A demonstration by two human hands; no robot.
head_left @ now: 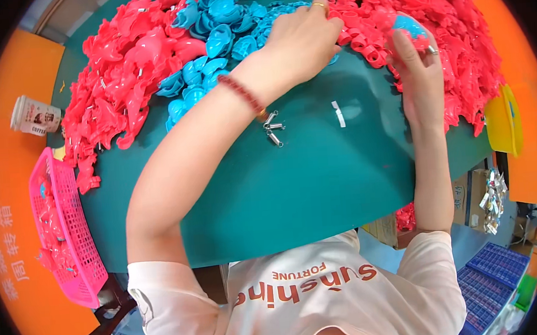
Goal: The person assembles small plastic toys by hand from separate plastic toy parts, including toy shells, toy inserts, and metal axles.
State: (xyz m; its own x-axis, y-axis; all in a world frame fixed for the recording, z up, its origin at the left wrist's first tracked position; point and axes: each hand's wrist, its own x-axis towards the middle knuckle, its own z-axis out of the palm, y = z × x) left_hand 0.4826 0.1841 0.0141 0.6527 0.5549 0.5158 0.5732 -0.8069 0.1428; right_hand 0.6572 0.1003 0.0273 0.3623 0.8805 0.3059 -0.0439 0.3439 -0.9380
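Observation:
My right hand [420, 63] is closed round a red plastic shell piece with a blue part [409, 27] set in it, just off the red pile at the right. My left hand [306, 40] reaches across to where small blue plastic pieces [277, 19] meet red ring-shaped pieces [369, 51]. Its fingers bend downward and their tips are hidden, so whatever they touch does not show. Several small metal springs [273, 130] lie on the green tabletop [295, 197] below my left wrist. A small white strip [338, 114] lies to their right.
Heaped red plastic pieces [124, 59] cover the far left, blue cup-shaped pieces [219, 40] the far middle, more red pieces [453, 42] the right. A paper cup [36, 115] and pink basket [80, 230] flank the left edge. A yellow container [508, 119] sits at the right edge.

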